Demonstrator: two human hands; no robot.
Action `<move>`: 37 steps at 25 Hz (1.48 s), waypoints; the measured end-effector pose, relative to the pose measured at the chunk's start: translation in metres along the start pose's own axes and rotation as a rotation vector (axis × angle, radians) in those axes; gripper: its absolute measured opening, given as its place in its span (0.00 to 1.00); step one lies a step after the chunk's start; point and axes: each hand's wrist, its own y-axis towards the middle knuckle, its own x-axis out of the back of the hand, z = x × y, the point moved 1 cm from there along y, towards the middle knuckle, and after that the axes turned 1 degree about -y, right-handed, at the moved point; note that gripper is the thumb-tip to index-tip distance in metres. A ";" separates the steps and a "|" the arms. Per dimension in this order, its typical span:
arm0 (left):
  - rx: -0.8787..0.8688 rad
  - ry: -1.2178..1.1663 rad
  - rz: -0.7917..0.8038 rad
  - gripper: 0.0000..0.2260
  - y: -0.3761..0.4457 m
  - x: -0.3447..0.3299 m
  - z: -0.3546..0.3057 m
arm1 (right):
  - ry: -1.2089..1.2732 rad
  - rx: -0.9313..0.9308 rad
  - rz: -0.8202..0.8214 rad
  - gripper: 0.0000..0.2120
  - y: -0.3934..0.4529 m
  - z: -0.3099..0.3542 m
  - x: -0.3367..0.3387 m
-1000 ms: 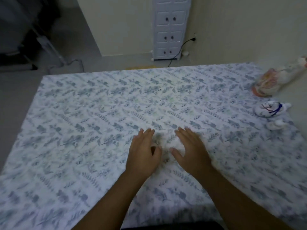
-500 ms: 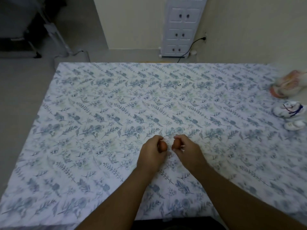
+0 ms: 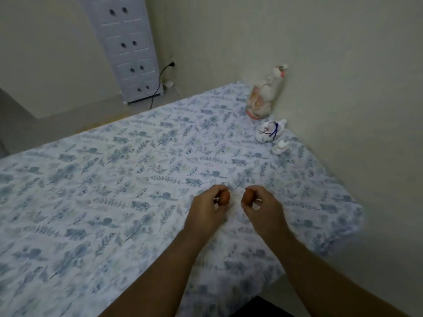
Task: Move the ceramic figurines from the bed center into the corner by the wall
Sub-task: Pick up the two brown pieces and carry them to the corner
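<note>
Figurines pinched in both hands over the bed.
Left hand (image 3: 207, 208) pinches one small orange-brown figurine (image 3: 223, 198), right hand (image 3: 263, 205) another (image 3: 247, 197); three pale ones stand at two o'clock by the wall.

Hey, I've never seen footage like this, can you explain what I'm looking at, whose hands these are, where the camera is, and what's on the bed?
There is no machine here. A person wears one wide-angle camera on the head, looking forward and down, so the two bare arms reaching in from the bottom belong to the wearer.

The surface is a bed covered with a leaf-patterned sheet, pushed against a wall on the right. The left hand pinches a small orange-brown figurine, and the right hand pinches a second small orange-brown figurine; both are too small to make out in detail.

Three more pieces already sit by the wall: a tall white and pink figurine, a rounded white one with blue markings, and a small white one.

A white drawer cabinet stands on the floor beyond the bed.
</note>
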 end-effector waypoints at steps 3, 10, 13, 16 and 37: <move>-0.100 0.029 0.102 0.17 0.056 -0.064 -0.036 | -0.004 -0.059 -0.117 0.10 0.038 -0.041 0.052; -0.205 0.067 0.243 0.18 0.175 -0.191 -0.079 | -0.006 -0.148 -0.349 0.05 0.125 -0.116 0.127; -0.257 0.083 0.236 0.18 0.203 -0.216 -0.077 | 0.011 -0.162 -0.348 0.06 0.144 -0.134 0.135; -0.214 0.065 0.200 0.18 0.207 -0.229 -0.068 | -0.007 -0.167 -0.295 0.06 0.145 -0.147 0.135; -0.142 0.090 0.207 0.26 0.196 -0.232 -0.063 | 0.085 -0.174 -0.271 0.11 0.126 -0.148 0.123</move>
